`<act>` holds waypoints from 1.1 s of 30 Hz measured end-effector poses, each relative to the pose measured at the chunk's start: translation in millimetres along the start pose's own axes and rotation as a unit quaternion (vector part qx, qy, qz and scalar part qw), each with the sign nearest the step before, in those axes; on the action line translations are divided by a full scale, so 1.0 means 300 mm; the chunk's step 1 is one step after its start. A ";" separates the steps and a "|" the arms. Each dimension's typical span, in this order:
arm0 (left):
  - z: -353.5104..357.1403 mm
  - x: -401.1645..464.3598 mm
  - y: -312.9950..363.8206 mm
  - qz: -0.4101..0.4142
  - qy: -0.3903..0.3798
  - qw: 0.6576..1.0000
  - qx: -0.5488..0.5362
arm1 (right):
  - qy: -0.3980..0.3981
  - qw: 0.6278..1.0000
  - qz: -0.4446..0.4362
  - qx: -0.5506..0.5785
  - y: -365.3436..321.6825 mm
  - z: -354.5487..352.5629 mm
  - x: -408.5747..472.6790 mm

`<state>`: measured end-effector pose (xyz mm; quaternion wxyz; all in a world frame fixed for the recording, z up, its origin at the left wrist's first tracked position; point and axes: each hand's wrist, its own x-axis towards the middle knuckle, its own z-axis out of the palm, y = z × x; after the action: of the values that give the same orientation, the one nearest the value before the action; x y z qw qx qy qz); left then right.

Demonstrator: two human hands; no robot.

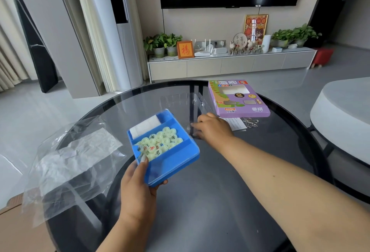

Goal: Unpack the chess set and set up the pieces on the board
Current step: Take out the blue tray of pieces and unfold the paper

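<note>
Here, mid-unpacking, the scene reads as follows.
Tray: a blue plastic tray (174,163) is held just above the dark glass tabletop (210,201), tilted a little toward the camera, apparently so its contents stay in view and do not spill.
Pieces: pale round chess pieces (160,143) with red and dark characters lie heaped in the tray's middle compartment, none yet set out; a folded white sheet (145,126), possibly the board, fills the far compartment.
Left hand: the left hand (140,189) clamps the tray's near corner, thumb over the rim and fingers curled beneath, carrying its weight.
Right hand: the right hand (212,129) reaches past the tray and pinches the edge of a clear plastic cover (180,101), which stands up off the glass; judging by its place, it is the tray's lid being put aside to free the pieces.
Box: the purple chess-set box (240,101) lies flat at the far side of the tabletop, out of the working space, with a printed leaflet (235,124) and some small metal rings (250,120) just beside it.
Wrapping: a crumpled clear plastic bag (76,161) hangs over the left edge of the tabletop, discarded.
Progress: an early stage, by the look of it; the board is not laid out.
Risk: a further tilt could tip the loose pieces out.
</note>
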<state>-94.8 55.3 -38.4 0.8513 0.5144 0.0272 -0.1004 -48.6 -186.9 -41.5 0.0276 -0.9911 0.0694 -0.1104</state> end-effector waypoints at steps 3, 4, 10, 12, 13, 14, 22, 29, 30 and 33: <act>0.002 0.011 -0.001 -0.017 -0.027 0.999 0.027 | -0.010 0.997 0.066 0.044 0.022 0.032 0.093; 0.001 0.015 -0.001 -0.023 -0.031 0.999 0.027 | -0.016 0.997 0.068 0.024 0.027 0.033 0.118; 0.000 0.036 0.000 -0.050 -0.045 0.997 0.028 | -0.057 0.994 0.088 -0.041 0.035 0.018 0.224; -0.001 0.042 -0.003 -0.052 -0.048 0.997 0.035 | -0.079 0.992 0.086 -0.052 0.046 0.023 0.255; -0.001 0.044 -0.004 -0.051 -0.049 0.997 0.038 | -0.088 0.991 0.083 -0.055 0.051 0.022 0.268; 0.000 0.045 -0.004 -0.050 -0.051 0.997 0.040 | -0.095 0.991 0.080 -0.056 0.057 0.020 0.276; 0.005 0.041 -0.010 -0.037 -0.057 0.996 0.058 | -0.060 0.994 0.096 0.013 0.078 0.028 0.270; 0.003 0.033 -0.020 -0.009 -0.058 0.994 0.093 | 0.086 0.975 0.129 0.160 -0.044 -0.025 0.116; 0.001 0.033 -0.022 -0.007 -0.061 0.993 0.097 | 0.067 0.964 0.157 0.205 -0.068 -0.035 0.085; -0.002 0.034 -0.024 -0.008 -0.066 0.993 0.102 | -0.016 0.918 0.205 0.340 -0.130 -0.055 -0.006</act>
<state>-86.2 51.0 -46.6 0.7935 0.5904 -0.0353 -0.1435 -48.9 -148.7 -22.9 0.3855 -0.8877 0.2294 -0.1038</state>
